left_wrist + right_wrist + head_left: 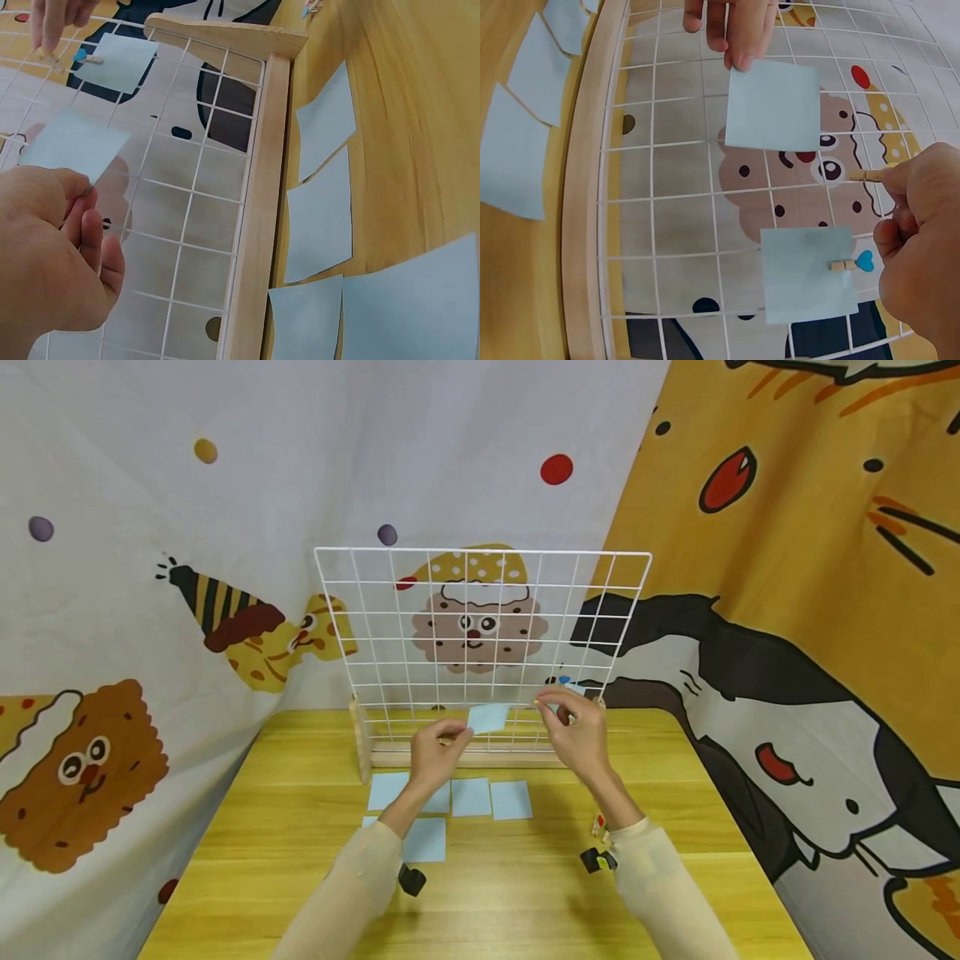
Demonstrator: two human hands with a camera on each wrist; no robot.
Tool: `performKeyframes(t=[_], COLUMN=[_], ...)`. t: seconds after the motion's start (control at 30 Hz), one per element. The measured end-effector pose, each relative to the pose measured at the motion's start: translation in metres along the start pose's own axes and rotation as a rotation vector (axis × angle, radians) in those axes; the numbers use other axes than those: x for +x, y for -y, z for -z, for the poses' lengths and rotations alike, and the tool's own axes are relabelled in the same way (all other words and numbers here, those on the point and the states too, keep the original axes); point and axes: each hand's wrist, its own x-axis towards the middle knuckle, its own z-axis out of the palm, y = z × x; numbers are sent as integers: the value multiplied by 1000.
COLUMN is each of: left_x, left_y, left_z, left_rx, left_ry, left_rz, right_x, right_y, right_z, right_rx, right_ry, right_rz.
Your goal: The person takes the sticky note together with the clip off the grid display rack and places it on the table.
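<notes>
My left hand [437, 752] pinches a light blue paper square [774, 105] by one corner, holding it up before the white wire grid [483, 551]. Between thumb and fingertips of my right hand [576, 731] is a small wooden clothespin [866, 175], apart from the held paper and pointing toward it. A second blue paper square [802, 289] hangs on the grid, fastened by a clothespin with a blue heart [845, 265]. In the right wrist view this clipped square lies below the held one. The grid stands upright in a wooden base [465, 760].
Several more blue paper squares [470, 797] lie on the wooden table [510, 902] in front of the grid, mostly to the left. Small decorated clothespins [598, 825] lie by my right sleeve. A printed cloth [465, 443] hangs behind the table.
</notes>
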Motion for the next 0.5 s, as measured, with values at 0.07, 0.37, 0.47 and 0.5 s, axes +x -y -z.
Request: performKeyframes(t=[0.07, 0.37, 0.47, 0.5], left_x=[-2, -10, -13, -14], left_y=[0, 2, 2, 3], left_z=[3, 12, 15, 17], left_rx=[3, 7, 20, 26], left_ry=[0, -3, 1, 1], left_rz=[4, 35, 46, 50], right_x=[-4, -23, -28, -29], right_y=[0, -4, -6, -7], right_z=[4, 16, 20, 22], right_rx=[-8, -38, -39, -43], right_ry=[5, 21, 30, 34], right_rz=[-4, -51, -66, -68])
